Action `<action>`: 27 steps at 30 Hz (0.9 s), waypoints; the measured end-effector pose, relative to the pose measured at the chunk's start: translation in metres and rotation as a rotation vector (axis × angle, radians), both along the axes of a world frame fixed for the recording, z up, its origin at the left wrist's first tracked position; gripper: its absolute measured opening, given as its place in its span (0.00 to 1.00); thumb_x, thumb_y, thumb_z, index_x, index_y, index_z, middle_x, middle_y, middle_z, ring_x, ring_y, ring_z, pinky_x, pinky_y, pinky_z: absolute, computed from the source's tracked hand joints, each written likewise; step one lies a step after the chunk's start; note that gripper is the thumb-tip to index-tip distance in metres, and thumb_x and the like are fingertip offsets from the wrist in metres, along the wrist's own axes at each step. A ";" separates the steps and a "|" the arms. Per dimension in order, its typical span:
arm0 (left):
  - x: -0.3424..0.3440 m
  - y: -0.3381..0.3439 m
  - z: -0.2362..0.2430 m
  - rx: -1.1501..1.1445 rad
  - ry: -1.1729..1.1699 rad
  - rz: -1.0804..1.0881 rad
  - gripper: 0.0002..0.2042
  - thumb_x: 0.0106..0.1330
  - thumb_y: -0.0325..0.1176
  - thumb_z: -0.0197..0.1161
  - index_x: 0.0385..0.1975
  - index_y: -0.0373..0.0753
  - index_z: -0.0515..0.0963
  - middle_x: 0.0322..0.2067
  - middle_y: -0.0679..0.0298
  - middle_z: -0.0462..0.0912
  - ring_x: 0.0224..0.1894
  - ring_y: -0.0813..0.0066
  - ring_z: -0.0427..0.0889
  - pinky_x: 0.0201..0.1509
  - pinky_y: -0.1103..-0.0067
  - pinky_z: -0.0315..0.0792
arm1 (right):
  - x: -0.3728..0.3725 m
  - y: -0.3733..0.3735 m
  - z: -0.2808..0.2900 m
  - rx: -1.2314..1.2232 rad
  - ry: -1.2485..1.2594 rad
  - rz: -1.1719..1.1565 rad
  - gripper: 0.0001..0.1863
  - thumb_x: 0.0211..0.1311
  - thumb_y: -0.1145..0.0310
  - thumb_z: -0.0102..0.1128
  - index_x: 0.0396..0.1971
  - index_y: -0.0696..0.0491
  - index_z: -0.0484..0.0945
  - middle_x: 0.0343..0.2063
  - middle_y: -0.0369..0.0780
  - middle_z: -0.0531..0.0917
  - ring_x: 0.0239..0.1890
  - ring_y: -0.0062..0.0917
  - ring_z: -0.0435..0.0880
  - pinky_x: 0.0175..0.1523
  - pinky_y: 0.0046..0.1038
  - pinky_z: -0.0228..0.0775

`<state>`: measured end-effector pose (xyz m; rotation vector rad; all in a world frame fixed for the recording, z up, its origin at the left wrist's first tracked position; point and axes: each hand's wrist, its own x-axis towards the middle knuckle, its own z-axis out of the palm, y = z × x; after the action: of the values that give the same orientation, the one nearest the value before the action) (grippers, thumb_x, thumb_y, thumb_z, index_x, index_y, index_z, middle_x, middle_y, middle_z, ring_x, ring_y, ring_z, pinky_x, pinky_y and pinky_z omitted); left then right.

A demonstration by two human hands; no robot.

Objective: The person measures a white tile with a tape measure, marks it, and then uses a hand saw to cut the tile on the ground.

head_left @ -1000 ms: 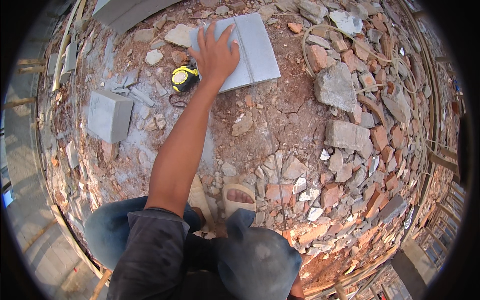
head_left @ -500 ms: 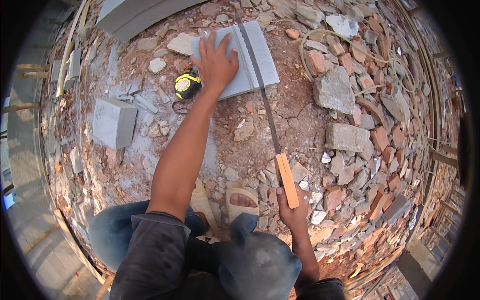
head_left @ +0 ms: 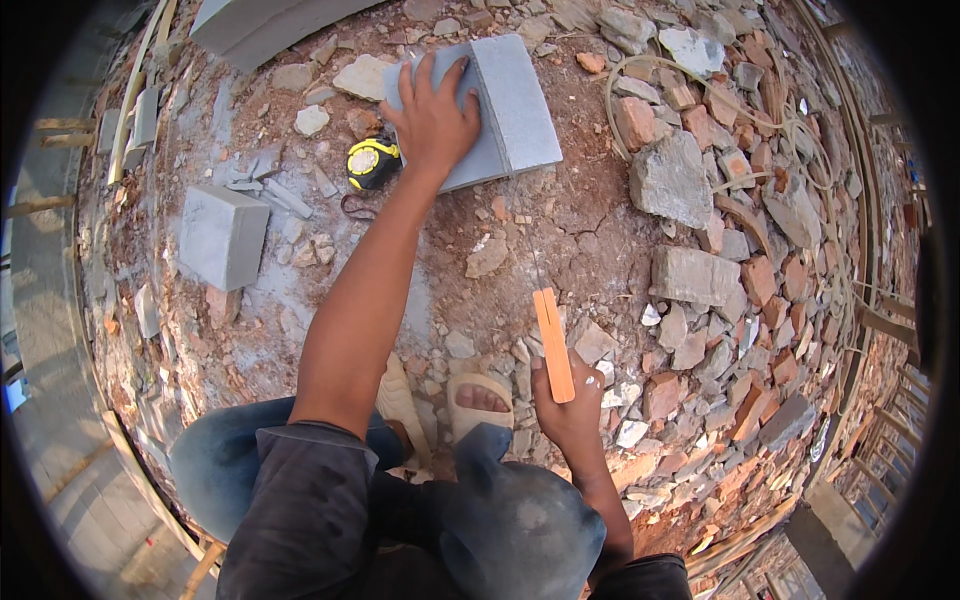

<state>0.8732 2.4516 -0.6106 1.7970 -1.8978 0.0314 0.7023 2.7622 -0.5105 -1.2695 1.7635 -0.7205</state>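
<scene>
A light grey block [head_left: 528, 95] lies on the ground ahead of me, with a stepped edge running along it: the left part is lower than the right. My left hand [head_left: 433, 120] rests on the lower part, fingers spread, pressing down on it. Below and to the right, my right hand [head_left: 570, 398] grips the orange handle of a handsaw [head_left: 555, 345]. The saw's blade shows edge-on as a thin dark line from the handle up to the step; how far it reaches into the block I cannot tell. A yellow and black tape measure [head_left: 373, 163] sits beside my left wrist.
A smaller cut grey block [head_left: 225, 238] with thin offcuts lies at left. A larger grey block [head_left: 270, 28] stands at the far left. Broken bricks and stones [head_left: 690, 275] fill the right side, with a pale hose [head_left: 750, 120] looped over them. My sandalled feet [head_left: 480, 402] are below.
The saw has shifted left and its blade has turned edge-on, from lying across the block's top to lining up with the step. My left hand has stayed in place on the block.
</scene>
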 end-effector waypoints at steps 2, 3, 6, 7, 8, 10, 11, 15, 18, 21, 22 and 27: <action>0.000 -0.001 0.000 0.011 -0.022 0.006 0.22 0.66 0.43 0.58 0.62 0.56 0.75 0.70 0.58 0.62 0.75 0.53 0.51 0.65 0.36 0.45 | 0.001 0.001 0.004 -0.003 0.000 -0.002 0.10 0.63 0.70 0.63 0.26 0.59 0.75 0.15 0.43 0.76 0.16 0.29 0.77 0.25 0.32 0.68; 0.000 -0.001 0.000 -0.001 -0.021 0.003 0.22 0.66 0.43 0.59 0.62 0.56 0.75 0.70 0.58 0.62 0.75 0.53 0.51 0.64 0.37 0.46 | 0.001 0.002 0.007 -0.017 0.012 0.006 0.09 0.63 0.70 0.63 0.27 0.60 0.75 0.15 0.44 0.77 0.16 0.30 0.78 0.25 0.32 0.68; 0.002 -0.001 -0.001 -0.017 -0.040 0.007 0.23 0.66 0.43 0.59 0.62 0.56 0.75 0.70 0.58 0.62 0.74 0.53 0.52 0.64 0.38 0.47 | 0.003 -0.004 0.007 -0.053 0.044 0.044 0.08 0.62 0.71 0.62 0.27 0.60 0.76 0.16 0.45 0.78 0.18 0.34 0.81 0.26 0.33 0.70; 0.002 -0.001 -0.001 -0.035 -0.046 0.004 0.23 0.66 0.44 0.58 0.62 0.56 0.75 0.70 0.58 0.62 0.74 0.53 0.52 0.64 0.39 0.47 | 0.004 -0.008 0.005 -0.028 0.045 0.048 0.08 0.62 0.71 0.62 0.28 0.60 0.76 0.16 0.46 0.78 0.18 0.35 0.81 0.26 0.33 0.70; 0.001 0.000 -0.002 -0.008 -0.058 0.008 0.23 0.66 0.44 0.58 0.62 0.56 0.74 0.70 0.58 0.62 0.74 0.53 0.52 0.64 0.39 0.47 | 0.005 -0.012 0.003 0.030 0.059 0.043 0.08 0.62 0.72 0.62 0.28 0.60 0.77 0.16 0.46 0.78 0.18 0.36 0.82 0.27 0.33 0.70; 0.001 0.000 -0.002 -0.022 -0.063 0.006 0.23 0.66 0.44 0.58 0.62 0.57 0.74 0.70 0.58 0.62 0.74 0.53 0.53 0.64 0.40 0.47 | 0.011 -0.027 -0.010 -0.009 -0.018 0.014 0.07 0.62 0.71 0.62 0.28 0.60 0.77 0.16 0.46 0.79 0.18 0.36 0.81 0.27 0.33 0.71; 0.001 0.000 -0.002 -0.001 -0.077 0.015 0.23 0.66 0.44 0.58 0.62 0.57 0.74 0.70 0.58 0.62 0.74 0.53 0.53 0.64 0.40 0.48 | 0.012 -0.031 -0.014 -0.047 -0.071 -0.002 0.07 0.62 0.71 0.62 0.29 0.60 0.77 0.16 0.46 0.79 0.18 0.36 0.81 0.27 0.33 0.71; 0.002 -0.001 -0.001 0.000 -0.046 0.007 0.23 0.66 0.44 0.58 0.62 0.57 0.74 0.69 0.58 0.63 0.74 0.53 0.54 0.64 0.40 0.48 | 0.011 -0.030 -0.010 0.030 0.033 0.040 0.06 0.58 0.72 0.62 0.29 0.59 0.77 0.18 0.47 0.81 0.21 0.42 0.84 0.28 0.36 0.74; 0.002 -0.002 -0.002 -0.028 -0.039 -0.005 0.23 0.66 0.44 0.58 0.63 0.57 0.74 0.69 0.58 0.63 0.73 0.54 0.54 0.63 0.39 0.48 | 0.009 -0.029 -0.007 0.114 0.017 0.002 0.06 0.58 0.72 0.62 0.28 0.59 0.76 0.17 0.46 0.80 0.20 0.41 0.83 0.28 0.36 0.73; 0.002 0.002 -0.003 -0.025 -0.059 0.004 0.23 0.66 0.44 0.58 0.62 0.57 0.74 0.69 0.58 0.63 0.73 0.53 0.54 0.63 0.39 0.48 | 0.011 -0.041 -0.018 -0.034 -0.040 0.004 0.05 0.57 0.73 0.62 0.27 0.58 0.76 0.16 0.45 0.79 0.18 0.40 0.81 0.27 0.36 0.72; 0.002 0.002 -0.003 -0.019 -0.059 0.003 0.23 0.66 0.44 0.59 0.62 0.57 0.74 0.69 0.58 0.63 0.73 0.53 0.54 0.63 0.39 0.49 | 0.013 -0.044 -0.021 -0.071 -0.066 0.007 0.05 0.57 0.73 0.61 0.26 0.58 0.76 0.16 0.45 0.79 0.18 0.40 0.81 0.27 0.36 0.72; 0.000 -0.001 0.003 -0.019 -0.065 0.009 0.23 0.66 0.44 0.59 0.62 0.56 0.74 0.69 0.58 0.63 0.73 0.54 0.55 0.63 0.39 0.51 | 0.015 -0.041 -0.012 0.097 0.021 -0.022 0.05 0.59 0.74 0.59 0.30 0.61 0.80 0.17 0.43 0.80 0.19 0.26 0.82 0.29 0.29 0.73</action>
<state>0.8737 2.4508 -0.6074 1.8121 -1.9275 0.1125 0.7171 2.7215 -0.5229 -1.1987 1.8098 -0.6277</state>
